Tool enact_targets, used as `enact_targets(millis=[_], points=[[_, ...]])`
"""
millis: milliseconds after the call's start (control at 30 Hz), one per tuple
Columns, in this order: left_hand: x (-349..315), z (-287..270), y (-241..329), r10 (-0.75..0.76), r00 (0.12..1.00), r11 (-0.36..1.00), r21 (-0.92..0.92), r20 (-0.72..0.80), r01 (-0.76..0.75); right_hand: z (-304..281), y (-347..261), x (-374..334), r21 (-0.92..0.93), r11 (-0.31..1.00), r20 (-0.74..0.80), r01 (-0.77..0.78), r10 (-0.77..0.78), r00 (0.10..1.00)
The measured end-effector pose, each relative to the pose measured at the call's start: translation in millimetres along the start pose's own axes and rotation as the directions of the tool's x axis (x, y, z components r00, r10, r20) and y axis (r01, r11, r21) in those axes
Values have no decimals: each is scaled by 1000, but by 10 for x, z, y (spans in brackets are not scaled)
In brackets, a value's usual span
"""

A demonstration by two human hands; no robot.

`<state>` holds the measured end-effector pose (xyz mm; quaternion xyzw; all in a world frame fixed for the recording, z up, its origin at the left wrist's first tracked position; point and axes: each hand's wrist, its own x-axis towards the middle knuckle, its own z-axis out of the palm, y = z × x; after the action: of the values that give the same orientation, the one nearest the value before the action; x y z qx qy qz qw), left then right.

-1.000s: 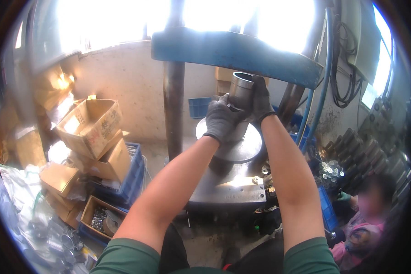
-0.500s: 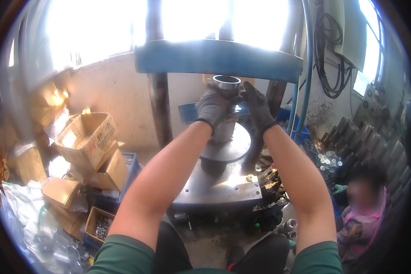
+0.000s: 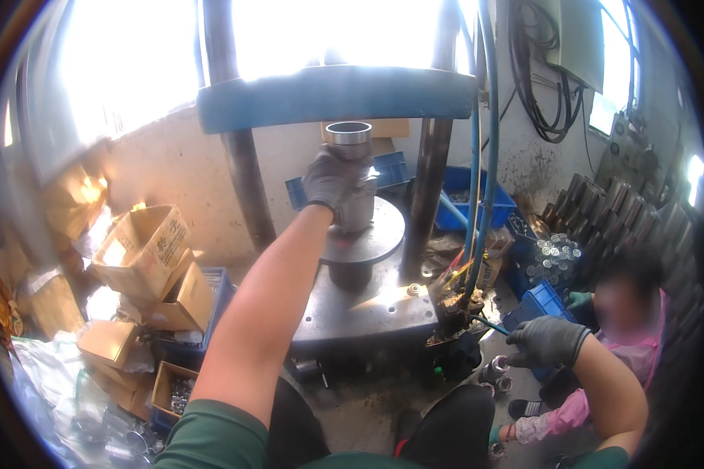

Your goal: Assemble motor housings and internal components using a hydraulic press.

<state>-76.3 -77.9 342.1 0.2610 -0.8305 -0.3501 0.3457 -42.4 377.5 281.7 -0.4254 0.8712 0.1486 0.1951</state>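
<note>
Your gloved left hand (image 3: 332, 178) has its grip closed around the upper part of the steel sleeve (image 3: 352, 176), which stands upright on the round press plate (image 3: 371, 234), under the blue crosshead (image 3: 336, 98). Keep the sleeve square and centred on that plate; from this view it looks about plumb, though the fisheye bends edges, so judge by feel too. Seat it fully before you let go, and pull your fingers clear of the gap beneath the crosshead. Your right hand (image 3: 547, 341) hangs low beside the blue crate (image 3: 533, 306), fingers loosely curled and holding nothing I can see (it is near the hoses (image 3: 477, 203) and the fittings at the base, so mind snagging them).
</note>
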Motion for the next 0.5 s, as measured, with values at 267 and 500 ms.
enact_targets(millis=[267,500], points=[[-30,114,97,8,1000,995,100,11,-9,350,8,-304,260,962,-19,-82,90,996],[-65,25,82,4,998,985,174,-59,7,709,-101,-431,533,845,-220,-39,183,958]])
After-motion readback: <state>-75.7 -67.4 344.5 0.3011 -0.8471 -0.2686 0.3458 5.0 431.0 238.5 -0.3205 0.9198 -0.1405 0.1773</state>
